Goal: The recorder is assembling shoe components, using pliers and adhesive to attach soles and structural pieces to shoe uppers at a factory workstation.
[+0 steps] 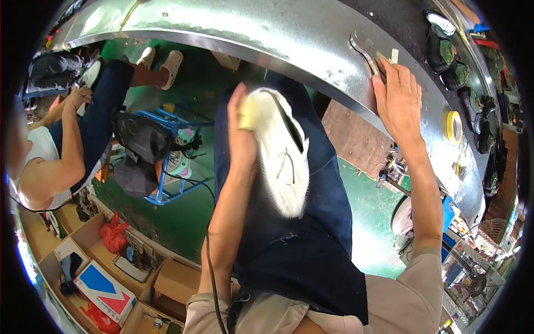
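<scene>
My left hand is wrapped round the heel end of a white shoe, held over my dark-clothed lap. The shoe is smeared by motion, its dark opening faces right, and a pale yellow patch shows beside my fingers. My right hand rests on the metal bench, fingers stretched forward. Next to its thumb lies a curved metal hand tool, and a small tan piece shows at the fingertips. What lies under the palm is hidden.
A yellow tape roll sits on the bench's right part. Several dark shoes line the far right. A co-worker sits at the left near a blue metal frame. Cardboard boxes stand lower left; a cable crosses my left arm.
</scene>
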`<act>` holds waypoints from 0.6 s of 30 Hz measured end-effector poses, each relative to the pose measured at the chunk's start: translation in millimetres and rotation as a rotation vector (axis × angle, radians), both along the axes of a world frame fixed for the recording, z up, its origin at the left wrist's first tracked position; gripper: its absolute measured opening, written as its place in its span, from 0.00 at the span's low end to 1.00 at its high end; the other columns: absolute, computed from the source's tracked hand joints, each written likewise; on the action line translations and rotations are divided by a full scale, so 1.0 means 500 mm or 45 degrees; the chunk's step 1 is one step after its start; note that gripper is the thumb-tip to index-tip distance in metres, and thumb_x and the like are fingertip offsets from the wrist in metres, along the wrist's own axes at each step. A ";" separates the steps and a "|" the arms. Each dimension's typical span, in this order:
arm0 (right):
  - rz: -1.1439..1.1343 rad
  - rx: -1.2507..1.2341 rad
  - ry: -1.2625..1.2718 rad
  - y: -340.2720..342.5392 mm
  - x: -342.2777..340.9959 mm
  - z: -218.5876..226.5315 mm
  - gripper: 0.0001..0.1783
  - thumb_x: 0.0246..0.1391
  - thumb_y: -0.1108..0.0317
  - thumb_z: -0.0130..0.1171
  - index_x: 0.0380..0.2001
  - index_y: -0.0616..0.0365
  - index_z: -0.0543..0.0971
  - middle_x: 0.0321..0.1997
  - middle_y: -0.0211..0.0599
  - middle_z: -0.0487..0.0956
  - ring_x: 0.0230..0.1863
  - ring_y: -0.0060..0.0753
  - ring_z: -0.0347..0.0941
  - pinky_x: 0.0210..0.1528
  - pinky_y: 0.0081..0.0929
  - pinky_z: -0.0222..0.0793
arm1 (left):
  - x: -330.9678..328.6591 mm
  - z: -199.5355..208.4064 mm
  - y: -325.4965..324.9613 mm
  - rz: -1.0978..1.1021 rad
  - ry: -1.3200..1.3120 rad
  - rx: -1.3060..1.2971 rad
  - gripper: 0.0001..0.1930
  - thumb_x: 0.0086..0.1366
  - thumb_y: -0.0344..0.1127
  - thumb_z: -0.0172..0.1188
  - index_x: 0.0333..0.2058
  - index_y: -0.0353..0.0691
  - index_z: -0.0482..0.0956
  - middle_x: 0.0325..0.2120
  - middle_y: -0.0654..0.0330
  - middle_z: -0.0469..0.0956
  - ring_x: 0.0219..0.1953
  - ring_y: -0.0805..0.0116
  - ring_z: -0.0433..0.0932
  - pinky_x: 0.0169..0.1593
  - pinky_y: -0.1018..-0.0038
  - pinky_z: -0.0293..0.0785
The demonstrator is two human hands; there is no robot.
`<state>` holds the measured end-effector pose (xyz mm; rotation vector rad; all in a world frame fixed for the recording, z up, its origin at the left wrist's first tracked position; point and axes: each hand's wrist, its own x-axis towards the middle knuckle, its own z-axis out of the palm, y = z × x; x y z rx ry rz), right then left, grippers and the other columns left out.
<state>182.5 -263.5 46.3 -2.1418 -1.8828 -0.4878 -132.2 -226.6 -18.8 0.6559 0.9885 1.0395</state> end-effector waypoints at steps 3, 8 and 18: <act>-0.022 -0.071 0.347 0.002 -0.022 0.024 0.27 0.70 0.49 0.64 0.63 0.53 0.80 0.54 0.43 0.83 0.56 0.48 0.80 0.60 0.44 0.71 | -0.014 -0.111 -0.013 -0.244 0.551 0.248 0.32 0.70 0.20 0.55 0.73 0.37 0.67 0.65 0.47 0.75 0.70 0.54 0.72 0.73 0.65 0.66; 0.163 -0.377 1.415 -0.087 -0.196 0.020 0.22 0.68 0.55 0.69 0.56 0.58 0.80 0.49 0.43 0.84 0.47 0.43 0.83 0.52 0.38 0.77 | -0.041 -0.042 -0.006 -0.278 1.023 0.881 0.33 0.58 0.14 0.52 0.63 0.40 0.81 0.65 0.45 0.77 0.68 0.43 0.75 0.72 0.60 0.69; 0.571 -0.107 0.940 0.042 -0.271 -0.133 0.18 0.57 0.67 0.74 0.49 0.53 0.81 0.37 0.34 0.85 0.41 0.44 0.83 0.42 0.42 0.76 | -0.070 -0.025 0.005 -0.441 0.978 0.596 0.34 0.66 0.25 0.68 0.71 0.39 0.72 0.58 0.49 0.83 0.61 0.55 0.83 0.58 0.64 0.83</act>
